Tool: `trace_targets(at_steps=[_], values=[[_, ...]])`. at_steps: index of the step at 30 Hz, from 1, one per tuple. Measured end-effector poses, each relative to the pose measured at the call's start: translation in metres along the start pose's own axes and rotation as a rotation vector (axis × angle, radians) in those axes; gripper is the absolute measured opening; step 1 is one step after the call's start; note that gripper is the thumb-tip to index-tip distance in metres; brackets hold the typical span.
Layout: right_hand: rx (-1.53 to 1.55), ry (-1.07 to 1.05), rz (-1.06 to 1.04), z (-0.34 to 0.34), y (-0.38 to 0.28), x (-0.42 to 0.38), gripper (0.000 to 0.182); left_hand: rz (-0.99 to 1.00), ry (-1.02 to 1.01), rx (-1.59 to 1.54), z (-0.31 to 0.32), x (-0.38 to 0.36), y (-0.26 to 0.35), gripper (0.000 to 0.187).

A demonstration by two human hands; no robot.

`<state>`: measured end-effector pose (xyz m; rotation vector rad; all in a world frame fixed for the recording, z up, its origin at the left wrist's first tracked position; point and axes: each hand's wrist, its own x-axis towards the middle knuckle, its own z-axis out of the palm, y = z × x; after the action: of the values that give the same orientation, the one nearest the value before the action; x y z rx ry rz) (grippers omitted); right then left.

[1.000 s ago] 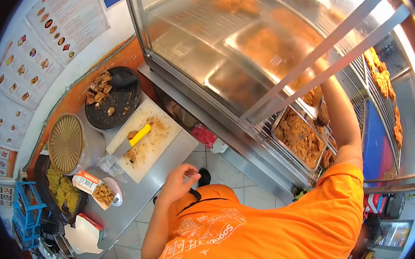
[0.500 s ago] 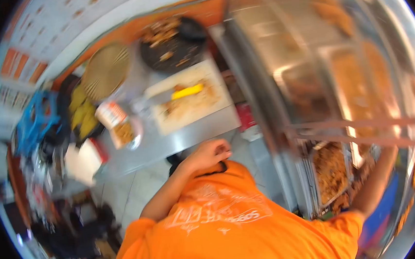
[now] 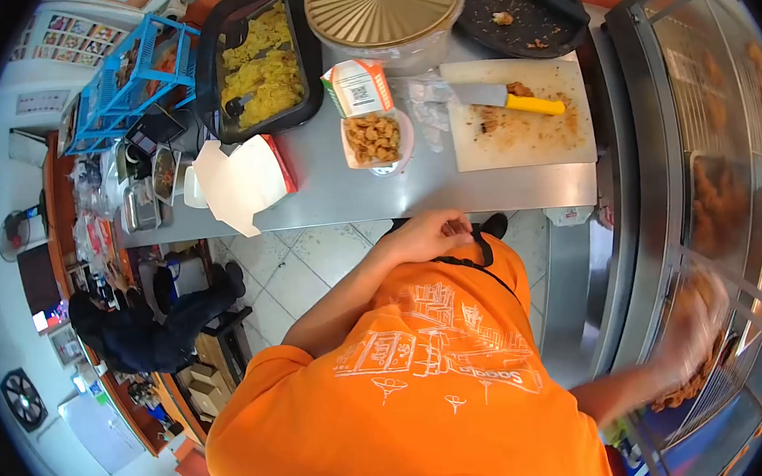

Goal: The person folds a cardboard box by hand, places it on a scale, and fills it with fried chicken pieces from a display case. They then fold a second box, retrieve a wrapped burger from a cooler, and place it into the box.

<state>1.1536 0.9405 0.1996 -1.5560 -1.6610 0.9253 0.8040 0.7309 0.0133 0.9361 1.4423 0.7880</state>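
Since earlier, right hand point(image 3: 696, 320) pulled down toward the display case point(image 3: 703, 123), blurred, grip unclear. Left hand point(image 3: 430, 234) loosely curled, empty, near steel counter point(image 3: 378, 198).

We take the cutting board point(image 3: 523, 128) on the counter point(image 3: 351, 196) as our landmark. On it lies a knife point(image 3: 508, 96). Just left of the board sits a bowl of fried pieces point(image 3: 374, 139), with a small carton point(image 3: 356, 88) touching the bowl's far side. Further left lies an open paper box point(image 3: 238, 182). Behind the board stand a lidded tub point(image 3: 383, 7) and a dark tray point(image 3: 535, 7); left of the tub, a pan of rice point(image 3: 262, 64). Right of the board stands the display case point(image 3: 707, 168).
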Motion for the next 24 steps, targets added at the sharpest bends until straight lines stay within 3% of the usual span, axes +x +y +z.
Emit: trace_targets(at_steps=[1, 2, 4, 5, 6, 7, 8, 9, 12, 18, 20, 21, 23, 24], values=[[0.233, -0.125, -0.067, 0.074, -0.014, -0.007, 0.033, -0.032, 0.03, 0.033, -0.013, -0.011, -0.009, 0.027], [0.405, -0.288, 0.141, 0.145, -0.058, -0.027, 0.035, -0.052, 0.041, 0.01, -0.027, -0.024, -0.017, 0.028], [0.392, -0.641, 0.232, 0.25, -0.054, -0.038, 0.03, -0.094, 0.022, -0.018, -0.055, -0.045, -0.032, 0.028], [0.469, -0.838, 0.155, 0.3, -0.03, -0.042, 0.031, -0.138, 0.009, -0.038, -0.067, -0.058, -0.039, 0.027], [0.343, -0.947, 0.088, 0.346, -0.025, -0.048, 0.03, -0.084, 0.064, -0.017, -0.075, -0.068, -0.053, 0.027], [0.356, -0.944, 0.041, 0.378, -0.032, -0.062, 0.032, -0.081, 0.061, -0.02, -0.084, -0.078, -0.063, 0.027], [0.214, -0.839, -0.168, 0.413, -0.018, -0.073, 0.033, -0.092, 0.099, 0.056, -0.093, -0.088, -0.071, 0.028], [0.211, -0.834, -0.168, 0.431, -0.024, -0.078, 0.033, -0.099, 0.138, 0.135, -0.102, -0.096, -0.077, 0.029], [-0.032, -0.845, -0.204, 0.446, -0.048, -0.094, 0.035, -0.148, 0.181, 0.149, -0.121, -0.118, -0.076, 0.03], [0.113, -0.678, -0.225, 0.399, -0.017, -0.07, 0.033, -0.093, 0.249, 0.054, -0.121, -0.124, -0.074, 0.03], [0.362, -0.666, 0.076, 0.375, -0.014, -0.068, 0.034, -0.001, 0.206, 0.049, -0.108, -0.109, -0.062, 0.033], [0.362, -0.662, 0.076, 0.371, -0.01, -0.072, 0.034, 0.089, 0.16, 0.044, -0.098, -0.098, -0.054, 0.035], [0.626, -0.298, 0.235, 0.364, -0.002, -0.081, 0.033, 0.223, 0.13, 0.174, -0.073, -0.075, -0.028, 0.044], [0.635, -0.23, 0.203, 0.36, 0.003, -0.085, 0.035, 0.316, 0.189, 0.205, -0.056, -0.059, -0.017, 0.047]])
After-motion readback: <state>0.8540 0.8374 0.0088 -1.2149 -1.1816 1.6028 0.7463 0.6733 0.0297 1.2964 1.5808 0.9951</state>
